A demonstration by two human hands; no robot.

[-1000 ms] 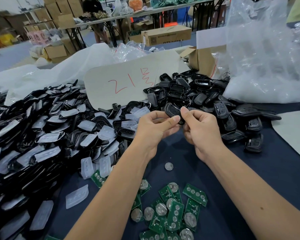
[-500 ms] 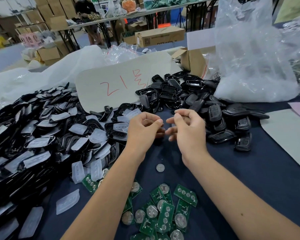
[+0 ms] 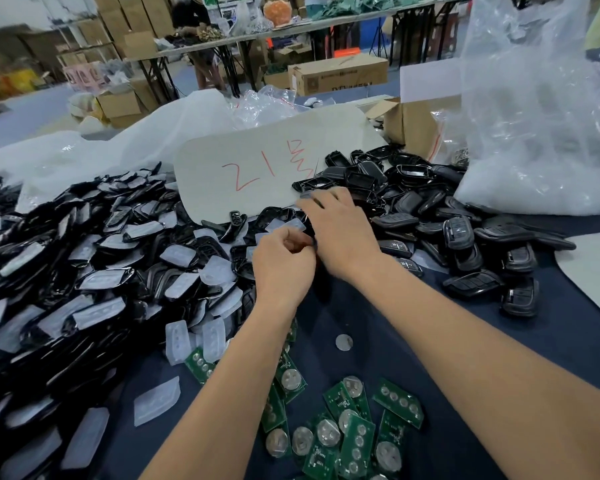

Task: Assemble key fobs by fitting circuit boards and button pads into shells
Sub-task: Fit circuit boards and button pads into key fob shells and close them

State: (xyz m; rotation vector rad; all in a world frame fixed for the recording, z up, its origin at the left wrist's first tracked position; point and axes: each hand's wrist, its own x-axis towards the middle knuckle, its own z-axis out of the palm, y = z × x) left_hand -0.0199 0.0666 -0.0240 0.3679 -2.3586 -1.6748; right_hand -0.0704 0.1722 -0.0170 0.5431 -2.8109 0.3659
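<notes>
My right hand [image 3: 340, 233] reaches forward with its fingers stretched out over black empty shells [image 3: 361, 174] at the back of the table. My left hand [image 3: 284, 261] sits just beside it, fingers curled, above translucent button pads [image 3: 219, 271]. A dark sliver shows between the two hands, and what the left fingers hold is hidden. Green circuit boards [image 3: 347, 427] with coin cells lie in a heap near me. Closed black key fobs [image 3: 458, 233] lie to the right.
A big heap of black shells with pads [image 3: 84, 271] fills the left side. A white card with red writing [image 3: 257, 168] leans at the back. A clear plastic bag [image 3: 534, 133] and a cardboard box [image 3: 413, 123] stand at the right rear. A loose coin cell [image 3: 343, 342] lies on the blue cloth.
The black fob that both hands held a second ago is no longer seen in them. Both hands moved forward, and the right hand stretched out over the shells.
</notes>
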